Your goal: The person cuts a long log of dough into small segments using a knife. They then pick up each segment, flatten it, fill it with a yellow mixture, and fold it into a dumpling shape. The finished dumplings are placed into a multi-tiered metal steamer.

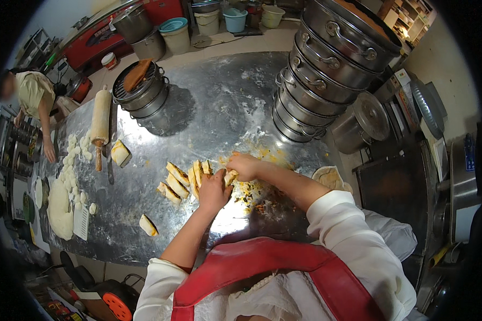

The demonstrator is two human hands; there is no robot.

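Several cut pieces of filled dough (177, 184) lie in a loose group on the floured metal table (221, 100). My left hand (213, 191) rests at the right end of that group, its fingers against the pieces. Close beside it, my right hand (244, 166) has its fingers curled round the end piece of dough (230, 177). Crumbs of chopped filling (247, 192) are scattered on the table just right of both hands. One separate piece (148, 225) lies nearer me on the left, and another filled piece (120, 152) sits farther off.
A rolling pin (100, 116), small dough lumps (70, 160), a large dough mass (60, 210) and a white scraper (81, 220) lie left. Steamer pots (144, 94) stand behind; a tall steamer stack (305, 92) rises at right. A co-worker's hand (48, 149) is at the left edge.
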